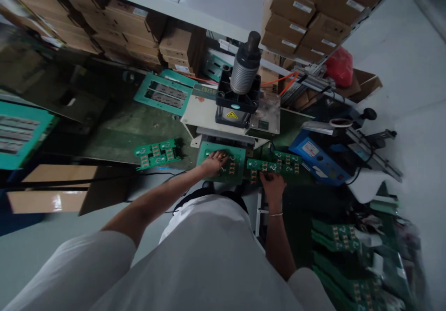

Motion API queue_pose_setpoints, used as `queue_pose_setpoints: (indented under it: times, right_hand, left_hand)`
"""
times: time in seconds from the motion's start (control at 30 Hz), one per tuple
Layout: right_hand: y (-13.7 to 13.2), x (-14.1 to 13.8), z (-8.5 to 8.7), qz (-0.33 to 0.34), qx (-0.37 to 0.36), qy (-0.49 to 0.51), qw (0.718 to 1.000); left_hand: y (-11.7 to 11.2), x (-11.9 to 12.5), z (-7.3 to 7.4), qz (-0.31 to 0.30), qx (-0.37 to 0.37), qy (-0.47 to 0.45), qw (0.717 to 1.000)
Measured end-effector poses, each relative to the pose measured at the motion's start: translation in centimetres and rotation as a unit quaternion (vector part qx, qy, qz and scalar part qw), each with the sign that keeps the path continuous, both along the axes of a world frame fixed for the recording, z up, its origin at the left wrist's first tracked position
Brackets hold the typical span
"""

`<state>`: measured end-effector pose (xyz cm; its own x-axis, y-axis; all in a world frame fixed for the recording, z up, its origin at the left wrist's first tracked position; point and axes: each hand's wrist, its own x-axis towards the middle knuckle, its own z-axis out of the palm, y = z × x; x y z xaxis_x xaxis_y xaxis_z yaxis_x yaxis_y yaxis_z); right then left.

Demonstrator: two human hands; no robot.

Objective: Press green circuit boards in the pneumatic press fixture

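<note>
My left hand (215, 163) rests on the green plate (238, 174) in front of a bench press (238, 109). Its fingers are spread over a circuit board (231, 164) that lies on the plate. To the right, my right hand (273, 184) pinches the near edge of another green circuit board (256, 165). More circuit boards (288, 161) lie just beyond that hand. On the bench to the left is a small group of green circuit boards (156, 154).
A blue machine (317, 157) stands at the right. Stacked circuit boards (343, 237) lie at the lower right. A green frame (165, 92) is left of the press. Cardboard boxes (132, 25) fill the shelf behind; an open carton (52, 188) stands at the left.
</note>
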<state>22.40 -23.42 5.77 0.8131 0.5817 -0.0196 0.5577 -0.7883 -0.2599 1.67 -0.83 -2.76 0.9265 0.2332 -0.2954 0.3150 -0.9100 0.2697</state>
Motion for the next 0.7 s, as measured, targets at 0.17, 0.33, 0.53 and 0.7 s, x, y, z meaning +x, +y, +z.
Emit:
queue_pose_setpoints:
  times: [0.17,0.33,0.53,0.7]
  right_hand:
    - [0.5,0.0,-0.5,0.002,0.013,-0.013,1.0]
    - [2.2,-1.7,-1.7,0.021,0.049,-0.042,0.998]
    - [7.1,-7.0,-3.5,0.108,-0.014,-0.043,0.993]
    - [11.5,-11.1,-4.9,0.17,-0.089,-0.015,0.981]
  left_hand:
    - [1.4,-0.3,2.2,0.025,-0.034,-0.05,0.998]
    - [6.6,-10.1,2.5,0.171,0.012,-0.085,0.981]
    - [11.6,-21.5,-2.6,0.363,0.01,-0.067,0.929]
    - [12.0,-24.0,-5.1,0.376,0.005,-0.091,0.922]
